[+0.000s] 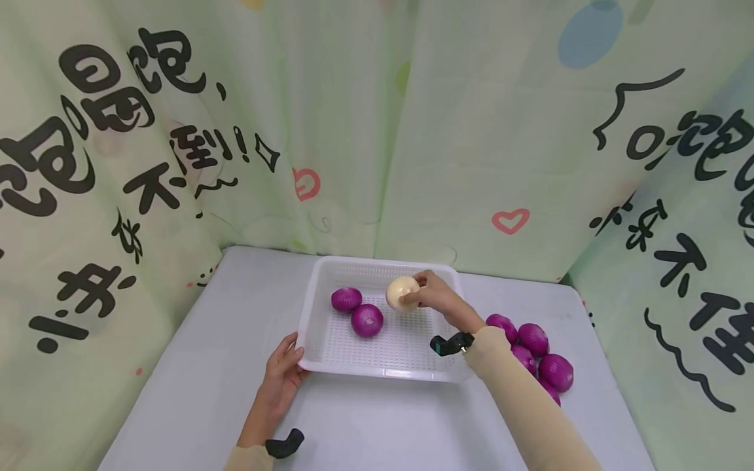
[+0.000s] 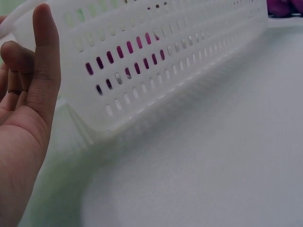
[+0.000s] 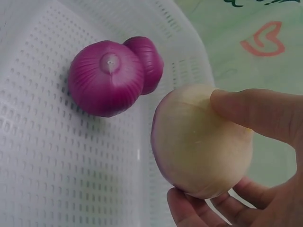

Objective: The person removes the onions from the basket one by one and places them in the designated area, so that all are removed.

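A white perforated basket [image 1: 377, 374] is on the table, with two purple onions [image 1: 346, 299] in its left half. My left hand [image 1: 281, 376] grips the basket's near left corner; in the left wrist view its thumb points up along the wall. Over the basket's right half, my right hand [image 1: 438, 297] holds a pale cream onion [image 3: 201, 142] with a purple edge, thumb on one side and fingers on the other. The right wrist view has the purple onions [image 3: 106, 78] touching each other, apart from the pale one.
Several more purple onions [image 1: 556, 373] lie heaped on the white table [image 1: 194, 366] to the basket's right, partly behind my right sleeve [image 1: 518, 392]. A printed pale green curtain [image 1: 353, 131] surrounds the table's back and sides.
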Demonstrator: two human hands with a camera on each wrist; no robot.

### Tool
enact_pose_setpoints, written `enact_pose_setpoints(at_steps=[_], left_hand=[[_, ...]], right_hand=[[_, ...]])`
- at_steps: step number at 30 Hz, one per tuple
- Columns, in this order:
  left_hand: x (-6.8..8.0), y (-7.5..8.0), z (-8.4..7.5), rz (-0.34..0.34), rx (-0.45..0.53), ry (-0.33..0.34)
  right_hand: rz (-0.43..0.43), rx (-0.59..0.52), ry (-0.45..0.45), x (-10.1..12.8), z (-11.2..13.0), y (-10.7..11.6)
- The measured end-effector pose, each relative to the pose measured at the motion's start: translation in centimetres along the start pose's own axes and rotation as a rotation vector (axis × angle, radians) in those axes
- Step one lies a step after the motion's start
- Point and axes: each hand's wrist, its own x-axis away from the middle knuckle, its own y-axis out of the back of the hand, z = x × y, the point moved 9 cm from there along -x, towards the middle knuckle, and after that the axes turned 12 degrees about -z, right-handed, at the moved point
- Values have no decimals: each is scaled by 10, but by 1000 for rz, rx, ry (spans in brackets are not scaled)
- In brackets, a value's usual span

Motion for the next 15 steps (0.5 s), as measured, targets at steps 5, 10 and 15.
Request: enact_pose_setpoints(at_steps=[5,10,15], left_hand=[[0,0,-3,-20,2,0],[-1,0,-3,-22,13,4],[1,-1,-1,-13,16,2]], right_hand=[[-8,-4,33,7,14,21],[-27,-12,46,8,21,47],[-55,-46,57,10,17,74]])
